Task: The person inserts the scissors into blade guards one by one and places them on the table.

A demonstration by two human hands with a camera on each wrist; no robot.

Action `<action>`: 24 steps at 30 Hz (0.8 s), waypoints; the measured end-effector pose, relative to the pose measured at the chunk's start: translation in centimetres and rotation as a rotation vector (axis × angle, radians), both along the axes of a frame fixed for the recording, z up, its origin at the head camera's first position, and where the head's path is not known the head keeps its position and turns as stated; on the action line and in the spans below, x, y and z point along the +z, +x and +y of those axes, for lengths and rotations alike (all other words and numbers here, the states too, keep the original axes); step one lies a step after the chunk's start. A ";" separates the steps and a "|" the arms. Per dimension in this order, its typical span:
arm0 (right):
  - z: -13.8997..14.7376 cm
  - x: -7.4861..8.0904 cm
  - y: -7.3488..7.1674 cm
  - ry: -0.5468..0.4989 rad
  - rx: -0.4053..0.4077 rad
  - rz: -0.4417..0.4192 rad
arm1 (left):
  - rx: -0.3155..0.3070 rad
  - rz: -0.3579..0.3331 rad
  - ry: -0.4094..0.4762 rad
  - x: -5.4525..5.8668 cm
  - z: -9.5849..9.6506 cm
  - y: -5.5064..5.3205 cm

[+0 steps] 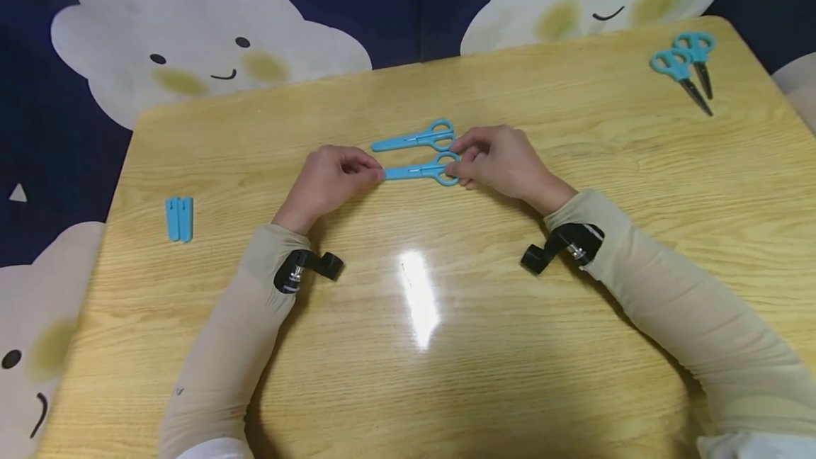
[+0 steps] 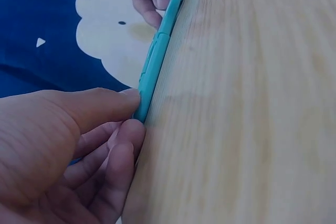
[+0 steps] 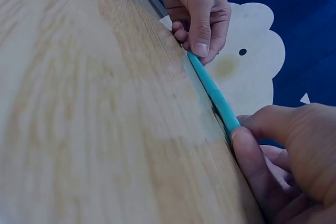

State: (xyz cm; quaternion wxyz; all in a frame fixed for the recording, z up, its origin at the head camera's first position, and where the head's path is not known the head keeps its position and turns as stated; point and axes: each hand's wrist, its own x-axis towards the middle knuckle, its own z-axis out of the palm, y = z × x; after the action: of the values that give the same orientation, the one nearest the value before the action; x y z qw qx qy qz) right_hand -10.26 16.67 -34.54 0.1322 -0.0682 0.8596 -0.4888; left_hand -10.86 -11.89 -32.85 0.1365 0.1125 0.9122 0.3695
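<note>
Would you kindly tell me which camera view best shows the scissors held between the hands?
The head view, since it shows the scissors from above, with both handle loops in sight, though the left hand covers the tip and the right hand part of the loops. Both wrist views show them only edge-on.

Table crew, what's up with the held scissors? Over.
Left fingers pinching slim blue sheath; right fingers gripping looped blue handle. Blue-handled scissors: blades covered. Matching sheathed pair close beyond; nothing seems in the way.

Tbl (image 1: 484, 374) w/ capped scissors (image 1: 414, 171), bare scissors (image 1: 682, 73), 2 caps (image 1: 185, 219)
</note>
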 end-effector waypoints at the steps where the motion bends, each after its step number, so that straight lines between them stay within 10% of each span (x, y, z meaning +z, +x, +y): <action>1: 0.0 0.0 0.0 0.001 -0.001 -0.002 | 0.002 0.000 0.002 0.0 0.0 0.0; 24: -0.3 0.2 0.0 -0.002 -0.009 -0.011 | 0.007 0.052 -0.006 0.0 0.3 -0.2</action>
State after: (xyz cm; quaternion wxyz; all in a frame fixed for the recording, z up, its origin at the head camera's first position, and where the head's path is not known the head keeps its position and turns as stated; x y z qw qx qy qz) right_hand -10.27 16.39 -34.35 0.1347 -0.0617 0.8586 -0.4908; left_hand -11.09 -11.56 -32.89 0.1115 0.1186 0.9170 0.3642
